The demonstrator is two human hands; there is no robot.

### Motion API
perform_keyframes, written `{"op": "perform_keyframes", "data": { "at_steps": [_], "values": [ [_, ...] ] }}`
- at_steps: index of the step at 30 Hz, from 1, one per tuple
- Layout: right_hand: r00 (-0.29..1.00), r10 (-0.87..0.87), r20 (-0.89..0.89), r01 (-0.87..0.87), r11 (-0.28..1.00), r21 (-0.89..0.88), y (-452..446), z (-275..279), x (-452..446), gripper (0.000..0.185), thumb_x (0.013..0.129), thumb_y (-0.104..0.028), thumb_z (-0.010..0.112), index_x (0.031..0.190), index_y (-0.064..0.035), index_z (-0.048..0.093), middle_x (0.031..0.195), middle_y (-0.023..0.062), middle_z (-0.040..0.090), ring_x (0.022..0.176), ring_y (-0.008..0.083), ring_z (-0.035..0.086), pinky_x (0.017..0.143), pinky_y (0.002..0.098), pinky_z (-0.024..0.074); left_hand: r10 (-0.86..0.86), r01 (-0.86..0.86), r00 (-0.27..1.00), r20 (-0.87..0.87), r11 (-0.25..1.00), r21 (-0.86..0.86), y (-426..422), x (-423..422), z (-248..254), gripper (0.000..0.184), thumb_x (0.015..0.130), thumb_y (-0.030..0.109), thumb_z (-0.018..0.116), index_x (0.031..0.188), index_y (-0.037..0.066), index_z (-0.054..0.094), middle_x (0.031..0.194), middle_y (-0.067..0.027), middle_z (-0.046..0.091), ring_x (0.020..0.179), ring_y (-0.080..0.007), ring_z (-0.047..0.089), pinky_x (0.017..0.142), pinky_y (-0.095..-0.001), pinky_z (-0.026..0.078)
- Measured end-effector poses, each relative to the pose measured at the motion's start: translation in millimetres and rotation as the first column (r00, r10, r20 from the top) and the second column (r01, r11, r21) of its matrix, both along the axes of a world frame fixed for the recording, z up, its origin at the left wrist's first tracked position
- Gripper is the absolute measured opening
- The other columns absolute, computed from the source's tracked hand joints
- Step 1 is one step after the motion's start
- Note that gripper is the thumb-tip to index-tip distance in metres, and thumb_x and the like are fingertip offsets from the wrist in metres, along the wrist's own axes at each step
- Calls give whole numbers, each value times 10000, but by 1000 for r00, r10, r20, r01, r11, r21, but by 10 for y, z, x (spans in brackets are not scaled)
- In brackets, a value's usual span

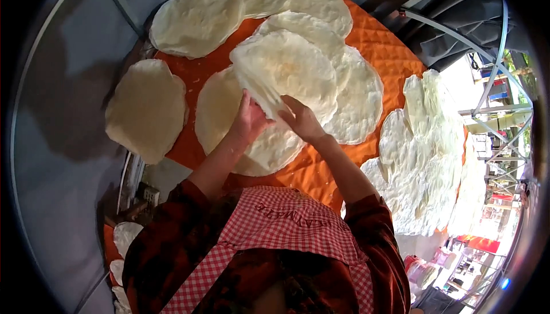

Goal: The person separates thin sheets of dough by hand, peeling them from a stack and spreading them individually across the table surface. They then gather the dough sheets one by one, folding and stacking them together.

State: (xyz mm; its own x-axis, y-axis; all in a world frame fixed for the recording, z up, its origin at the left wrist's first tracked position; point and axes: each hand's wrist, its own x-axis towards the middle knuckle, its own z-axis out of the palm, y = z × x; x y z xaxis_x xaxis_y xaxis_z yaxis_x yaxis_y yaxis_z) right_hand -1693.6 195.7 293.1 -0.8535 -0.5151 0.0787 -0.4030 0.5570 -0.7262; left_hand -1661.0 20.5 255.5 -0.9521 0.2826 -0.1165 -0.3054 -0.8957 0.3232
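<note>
The left hand [248,124] and right hand [305,122] hold the near edge of a floppy flatbread [292,69], close together, probably so the thin sheet stays supported where it lies over other flatbreads [360,99] on the orange cloth [378,42].

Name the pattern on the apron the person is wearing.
The apron has red and white checks, best seen in the head view.

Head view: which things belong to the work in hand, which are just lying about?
Work in hand:
- thin pale round, at left hand and right hand
- rounds nearby
- orange cloth

Apparently just about:
- dark bunched fabric
- pinkish bundle, lower right
</note>
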Motion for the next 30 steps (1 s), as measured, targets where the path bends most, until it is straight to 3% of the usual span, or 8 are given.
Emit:
{"op": "perform_keyframes", "data": {
  "at_steps": [9, 16, 18, 21, 22, 24, 28, 30],
  "values": [
    [949, -78, 307, 140, 973, -184, 189, -129, -104, 339, 948, -252, 478, 1085, 44, 573, 930, 238, 624, 875, 358, 607, 746, 361, 482, 24, -18, 999, 34, 984, -179, 43, 33, -2, 440, 905, 260, 479, 1314, 132, 378, 1321, -105, 439, 1198, -287, 449, 969, -514, 396],
    [990, -45, -132, 23, 986, -164, 69, -33, -12, 341, 855, -239, 610, 1103, -9, 569, 979, 216, 614, 910, 373, 601, 763, 387, 498, 49, -39, 997, 58, 988, -152, 82, -40, -151, 364, 872, 189, 506, 1207, 52, 470, 1148, -103, 543, 1066, -262, 545, 899, -429, 464],
    [990, -70, -119, 51, 987, -155, 67, -30, -35, 369, 817, -224, 649, 1114, -23, 562, 981, 208, 615, 914, 375, 598, 759, 399, 503, 40, -107, 993, -110, 689, -717, -13, 44, -683, 300, 862, 183, 518, 1126, 41, 526, 1076, -88, 560, 982, -243, 569, 823, -382, 493],
    [986, -64, -156, 62, 998, -19, 132, -298, -82, 312, 813, -167, 602, 1094, -34, 570, 940, 191, 627, 828, 375, 608, 711, 411, 506, 68, -63, 998, -7, 881, -470, -84, 8, -971, 203, 835, 162, 551, 1000, 52, 598, 977, -59, 579, 842, -194, 587, 701, -312, 508],
    [964, -38, -262, 61, 995, 79, 134, -353, -172, 270, 822, -141, 579, 1068, -30, 578, 887, 192, 634, 778, 385, 613, 685, 422, 506, 188, -113, 979, 74, 815, -568, 33, 42, -632, 221, 824, 152, 567, 1021, 54, 591, 992, -52, 581, 873, -160, 574, 710, -297, 490],
    [987, -2, -158, 41, 971, 237, 164, -144, -430, 190, 793, -98, 562, 968, -31, 588, 791, 185, 629, 718, 389, 601, 634, 443, 495, -156, -519, 854, -496, -194, -833, -95, 88, -899, 259, 826, 172, 585, 1054, 48, 586, 1016, -39, 583, 951, -180, 559, 761, -314, 484],
    [916, -374, -144, 377, 926, -5, 1260, 429, -1652, 125, 816, -110, 572, 848, -10, 641, 752, 152, 649, 667, 262, 652, 587, 380, 510, -216, -329, 940, -265, -359, -874, -254, 242, -519, 502, 650, -77, 648, 1129, 26, 542, 1102, -154, 565, 1021, -307, 534, 812, -394, 477],
    [863, -467, 194, 505, 783, -363, 2082, 1168, -1866, 137, 813, -66, 593, 867, 52, 636, 779, 160, 669, 608, 232, 664, 564, 337, 546, 258, -115, 966, 15, 481, -869, -288, 155, -688, 469, 737, 41, 634, 1189, 27, 511, 1153, -136, 557, 1070, -296, 523, 846, -396, 471]
  ]
}}
